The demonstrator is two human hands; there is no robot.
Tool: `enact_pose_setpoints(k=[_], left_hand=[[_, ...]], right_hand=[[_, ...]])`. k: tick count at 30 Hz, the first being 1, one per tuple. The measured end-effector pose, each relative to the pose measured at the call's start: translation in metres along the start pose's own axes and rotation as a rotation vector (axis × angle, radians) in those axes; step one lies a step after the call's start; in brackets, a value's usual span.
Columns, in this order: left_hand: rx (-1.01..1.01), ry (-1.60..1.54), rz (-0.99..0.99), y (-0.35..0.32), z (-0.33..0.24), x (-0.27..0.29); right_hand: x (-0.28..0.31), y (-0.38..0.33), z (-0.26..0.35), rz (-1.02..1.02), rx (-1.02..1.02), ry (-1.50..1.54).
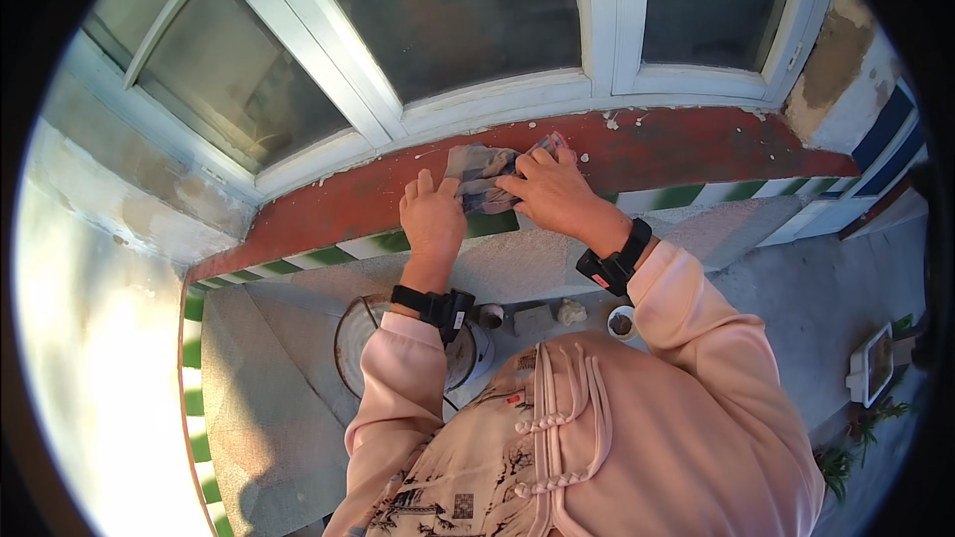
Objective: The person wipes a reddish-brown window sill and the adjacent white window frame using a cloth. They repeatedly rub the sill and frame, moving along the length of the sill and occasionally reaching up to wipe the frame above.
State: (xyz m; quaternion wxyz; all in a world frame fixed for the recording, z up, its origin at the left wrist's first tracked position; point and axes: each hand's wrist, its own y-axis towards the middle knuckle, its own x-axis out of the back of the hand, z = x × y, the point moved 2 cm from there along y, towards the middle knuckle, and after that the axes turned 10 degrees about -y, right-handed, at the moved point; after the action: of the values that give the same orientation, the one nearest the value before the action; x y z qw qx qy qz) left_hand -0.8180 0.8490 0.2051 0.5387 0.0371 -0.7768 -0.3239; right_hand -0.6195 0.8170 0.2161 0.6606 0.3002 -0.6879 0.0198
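A crumpled grey and dark checked cloth (pixel 482 177) with a bit of red at its right end lies on the red windowsill (pixel 348 191). My right hand (pixel 557 191) grips the cloth's right part, its fingers bent over the fabric. My left hand (pixel 433 219) is at the cloth's left edge. Its thumb side meets the fabric, while the other fingers rest slightly apart towards the sill. What lies under both palms is hidden. Each wrist wears a black strapped device, and both sleeves are pink.
White-framed windows (pixel 487 89) rise behind the sill, with peeling plaster walls at both ends. Green and white tiles (pixel 681 197) edge its front. Below stand a round metal-rimmed object (pixel 348 348), a white cup (pixel 621 323) and a pale stone (pixel 571 311). A white planter (pixel 871 366) and green plants stand at the right.
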Motion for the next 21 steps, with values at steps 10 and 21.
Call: enact_pose_setpoints(k=[10, 21], left_hand=[[0.006, -0.085, 0.076, 0.031, -0.03, -0.008], [0.066, -1.085, 0.136, 0.064, -0.071, -0.005]], right_hand=[[0.015, -0.026, -0.025, 0.071, -0.052, -0.009], [0.002, -0.021, -0.034, -0.224, -0.239, 0.252]])
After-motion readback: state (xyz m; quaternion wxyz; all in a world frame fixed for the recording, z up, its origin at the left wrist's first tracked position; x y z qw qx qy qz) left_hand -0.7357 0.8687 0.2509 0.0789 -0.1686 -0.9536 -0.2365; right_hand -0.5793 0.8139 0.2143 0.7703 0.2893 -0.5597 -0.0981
